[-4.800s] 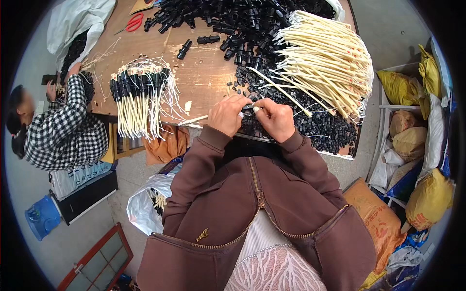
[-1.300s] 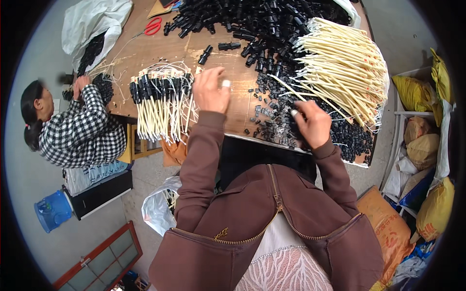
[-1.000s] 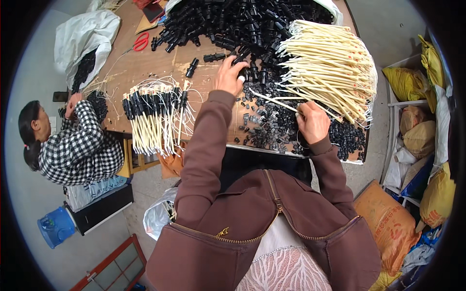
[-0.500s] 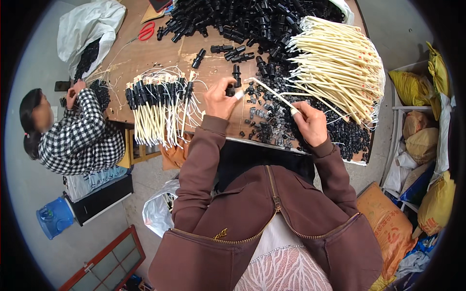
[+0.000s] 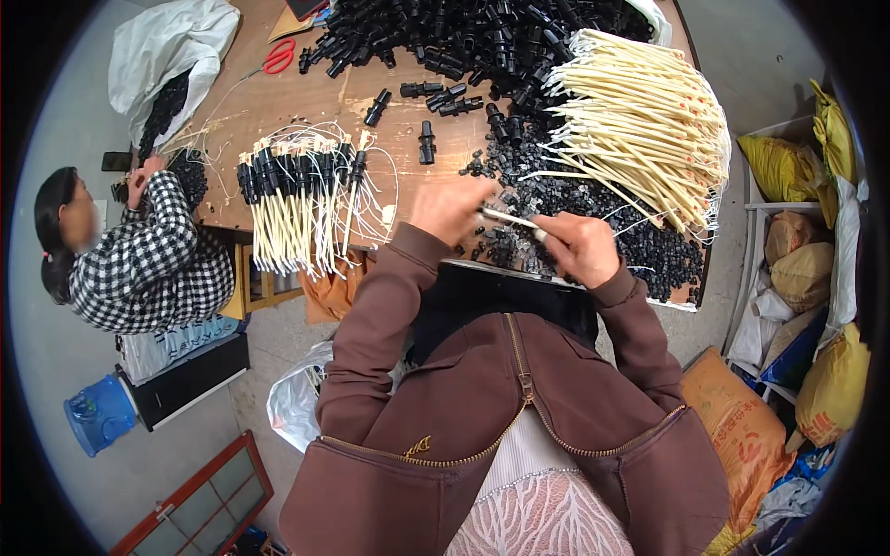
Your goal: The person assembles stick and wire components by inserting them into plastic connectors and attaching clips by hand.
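A thin cream sleeved cable (image 5: 512, 219) is held between the thumb and fingers of my right hand (image 5: 586, 248). Its far end reaches toward my left hand (image 5: 451, 211), which is smeared by motion, so its fingers and any grip are unclear. Both hands hover over small black and clear plastic pieces (image 5: 533, 199) spread along the table's near edge. Past my left hand, a single black connector (image 5: 426, 144) lies on the wooden table (image 5: 357, 100). Off to the left is a row of finished-looking cables (image 5: 292, 213) with black connectors on their far ends.
Many cream cables (image 5: 640, 125) are stacked on the right, and black connectors (image 5: 445, 37) are heaped at the back. Red scissors (image 5: 279, 56) lie at the back left. A co-worker in a checked jacket (image 5: 153, 264) sits at the left edge. Sacks (image 5: 742, 435) stand right.
My left hand has moved right, toward the cable's end. My right hand has tilted and dropped slightly, the cable now lying lower. The lone black connector is farther left.
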Motion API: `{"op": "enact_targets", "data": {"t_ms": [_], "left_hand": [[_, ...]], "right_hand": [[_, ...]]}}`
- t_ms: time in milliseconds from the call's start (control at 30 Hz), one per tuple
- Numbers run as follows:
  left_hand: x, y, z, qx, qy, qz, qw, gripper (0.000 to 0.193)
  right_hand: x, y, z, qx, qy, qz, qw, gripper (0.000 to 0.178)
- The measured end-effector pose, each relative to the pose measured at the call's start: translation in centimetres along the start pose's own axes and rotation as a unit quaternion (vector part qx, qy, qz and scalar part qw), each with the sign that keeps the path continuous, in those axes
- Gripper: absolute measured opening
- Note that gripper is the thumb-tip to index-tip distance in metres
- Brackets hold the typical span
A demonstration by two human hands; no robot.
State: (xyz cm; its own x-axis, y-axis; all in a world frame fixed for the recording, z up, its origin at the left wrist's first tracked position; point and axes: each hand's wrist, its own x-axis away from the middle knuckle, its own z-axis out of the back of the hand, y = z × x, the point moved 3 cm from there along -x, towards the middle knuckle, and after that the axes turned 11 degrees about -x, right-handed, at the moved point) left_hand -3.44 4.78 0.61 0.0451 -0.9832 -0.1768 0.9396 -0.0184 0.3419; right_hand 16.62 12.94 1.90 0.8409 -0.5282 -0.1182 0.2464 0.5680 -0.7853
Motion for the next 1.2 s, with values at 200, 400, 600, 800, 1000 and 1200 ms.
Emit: {"op": "enact_targets", "data": {"t_ms": [200, 400, 600, 800, 1000, 1200], "left_hand": [[0.0, 1.6, -0.5, 0.056, 0.072, -0.107, 0.990, 0.036], [1.0, 4.5, 0.1, 0.069, 0.072, -0.010, 0.995, 0.051], [2.0, 1.7, 2.9, 0.061, 0.202, 0.064, 0.975, 0.049], [7.5, -8.5, 3.4, -0.276, 0.129, 0.355, 0.884, 0.050], [8.6, -9.9, 2.3, -0.215, 0.163, 0.351, 0.897, 0.035], [9.4, -7.1, 3.1, 0.060, 0.205, 0.358, 0.909, 0.034]], "right_hand": [[-0.3, 1.7, 0.0, 0.095, 0.098, -0.111, 0.984, 0.037], [-2.0, -0.2, 0.0, -0.278, -0.055, -0.119, 0.952, 0.037], [-1.6, 2.5, -1.0, -0.460, 0.073, -0.179, 0.867, 0.011], [-1.1, 6.6, 0.3, -0.268, 0.207, -0.143, 0.930, 0.014], [-2.6, -0.8, -0.3, 0.109, 0.227, 0.079, 0.965, 0.027], [-9.5, -4.4, -7.8, -0.338, 0.073, -0.039, 0.937, 0.048]]}}
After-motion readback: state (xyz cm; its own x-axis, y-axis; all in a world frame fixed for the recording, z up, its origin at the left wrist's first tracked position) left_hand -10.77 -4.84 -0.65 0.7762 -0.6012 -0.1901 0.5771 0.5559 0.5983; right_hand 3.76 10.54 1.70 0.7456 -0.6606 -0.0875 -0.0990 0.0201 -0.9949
